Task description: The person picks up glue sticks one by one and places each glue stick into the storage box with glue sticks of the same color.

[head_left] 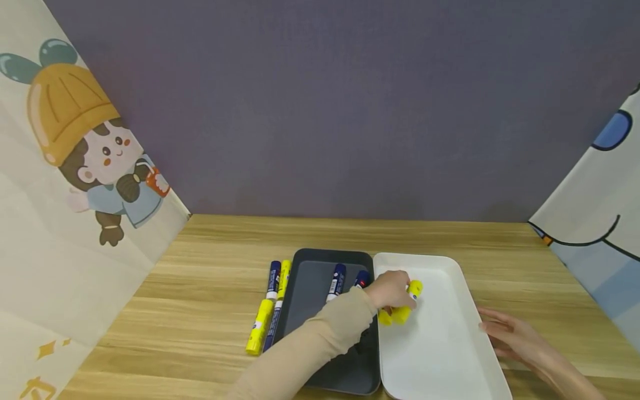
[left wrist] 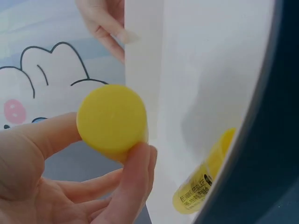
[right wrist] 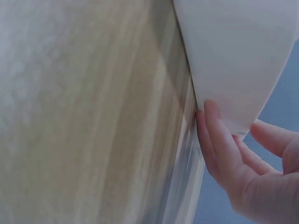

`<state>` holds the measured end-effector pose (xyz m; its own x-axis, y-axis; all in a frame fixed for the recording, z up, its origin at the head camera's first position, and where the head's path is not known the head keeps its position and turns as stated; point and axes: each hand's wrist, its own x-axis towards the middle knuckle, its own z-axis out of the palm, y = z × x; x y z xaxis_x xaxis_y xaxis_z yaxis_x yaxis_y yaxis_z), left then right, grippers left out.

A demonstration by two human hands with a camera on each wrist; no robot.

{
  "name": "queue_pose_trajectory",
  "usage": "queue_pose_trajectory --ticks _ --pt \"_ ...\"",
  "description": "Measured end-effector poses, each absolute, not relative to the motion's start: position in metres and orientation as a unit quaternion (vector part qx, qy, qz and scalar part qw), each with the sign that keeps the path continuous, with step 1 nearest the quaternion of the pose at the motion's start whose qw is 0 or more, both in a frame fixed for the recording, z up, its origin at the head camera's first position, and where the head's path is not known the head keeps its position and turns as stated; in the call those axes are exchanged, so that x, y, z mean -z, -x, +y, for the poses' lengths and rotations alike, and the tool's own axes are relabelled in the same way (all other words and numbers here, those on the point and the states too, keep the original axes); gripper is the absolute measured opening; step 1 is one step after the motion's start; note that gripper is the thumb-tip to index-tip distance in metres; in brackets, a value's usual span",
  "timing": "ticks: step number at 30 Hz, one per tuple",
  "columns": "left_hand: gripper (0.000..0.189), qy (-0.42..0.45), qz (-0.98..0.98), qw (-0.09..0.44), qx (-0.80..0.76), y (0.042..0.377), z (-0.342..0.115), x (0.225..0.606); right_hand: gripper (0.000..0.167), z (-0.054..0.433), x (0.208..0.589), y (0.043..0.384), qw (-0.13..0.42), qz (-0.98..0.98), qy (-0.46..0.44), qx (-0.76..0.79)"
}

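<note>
My left hand (head_left: 395, 289) pinches a yellow glue stick (left wrist: 112, 119) between thumb and fingers, over the white tray (head_left: 440, 355). Its round yellow end faces the left wrist camera. Below it, another yellow glue stick (left wrist: 198, 191) lies in that tray, partly hidden by a rim in the left wrist view. At the tray's right side is my right hand (head_left: 515, 339), holding the edge with the thumb at the rim and the fingers along the outer wall. The dark grey tray (head_left: 312, 319) stands against the white one, under my left forearm.
In the dark tray lie a blue glue stick (head_left: 337, 279) and a second blue stick (head_left: 362, 278), partly covered by my sleeve. Left of it, blue and yellow glue sticks (head_left: 257, 328) lie in two columns on the wooden table (head_left: 200, 311). A grey panel (head_left: 350, 111) rises behind.
</note>
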<state>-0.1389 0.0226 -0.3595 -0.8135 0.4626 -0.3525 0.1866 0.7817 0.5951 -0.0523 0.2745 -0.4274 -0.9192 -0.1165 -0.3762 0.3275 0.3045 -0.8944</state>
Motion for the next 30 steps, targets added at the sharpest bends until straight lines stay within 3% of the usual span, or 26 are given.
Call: queue_pose_trajectory --ticks 5,13,27,30 --pt "0.022 -0.187 0.914 0.265 -0.244 0.139 0.029 0.363 0.055 0.275 0.427 0.053 0.19 0.783 -0.071 0.588" --pt "0.023 -0.199 0.91 0.29 -0.221 0.14 0.033 0.365 0.067 0.276 0.425 0.055 0.204 0.784 -0.075 0.582" --pt "0.027 -0.202 0.914 0.311 -0.162 0.14 0.041 0.368 0.061 0.278 0.425 0.055 0.209 0.764 -0.057 0.608" --pt "0.028 -0.202 0.915 0.313 -0.156 0.14 0.042 0.369 0.053 0.28 0.426 0.055 0.214 0.756 -0.056 0.616"
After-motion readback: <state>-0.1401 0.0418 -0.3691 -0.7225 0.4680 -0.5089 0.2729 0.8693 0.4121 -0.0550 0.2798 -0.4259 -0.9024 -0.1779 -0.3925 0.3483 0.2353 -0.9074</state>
